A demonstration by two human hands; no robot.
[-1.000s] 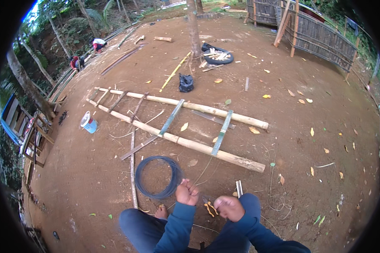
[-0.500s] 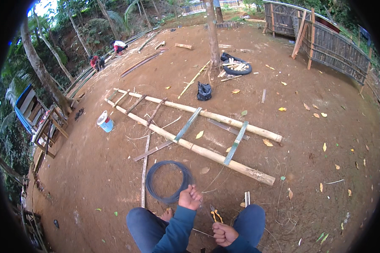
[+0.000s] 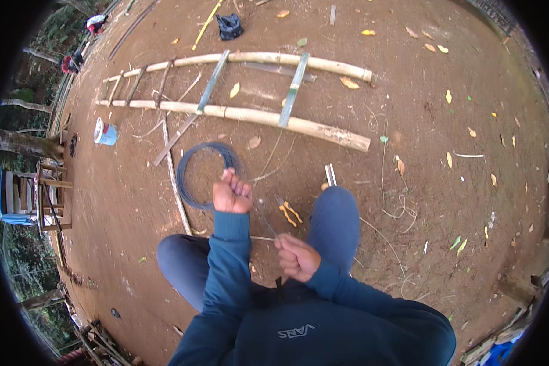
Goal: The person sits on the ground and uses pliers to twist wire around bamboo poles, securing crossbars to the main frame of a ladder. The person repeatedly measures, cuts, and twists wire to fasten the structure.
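Note:
My left hand (image 3: 232, 193) is closed in front of the coil of dark wire (image 3: 182, 177), overlapping its right edge. Lower and to the right, my right hand (image 3: 297, 258) is closed with a thin strand of wire (image 3: 266, 221) rising from its fingertips toward the left hand. The strand is faint, and its end at the left hand is hard to make out. On the soil just above the right hand lie pliers with yellow-orange handles (image 3: 290, 214). Beyond the hands a bamboo ladder frame (image 3: 259, 116) lies flat, with green split-bamboo rungs (image 3: 294, 89) across its wider end.
My knee (image 3: 335, 222) is beside the pliers. A long thin pole (image 3: 175, 177) runs left of the coil. Farther off are a white-and-blue bucket (image 3: 105, 132), a black plastic bag (image 3: 229, 27) and a wooden bench (image 3: 53, 192). Two people crouch at the far upper left.
The view has tilted down and turned, so the ladder and coil sit higher in the picture. Both hands stay closed. The wire strand by the right hand shows more plainly.

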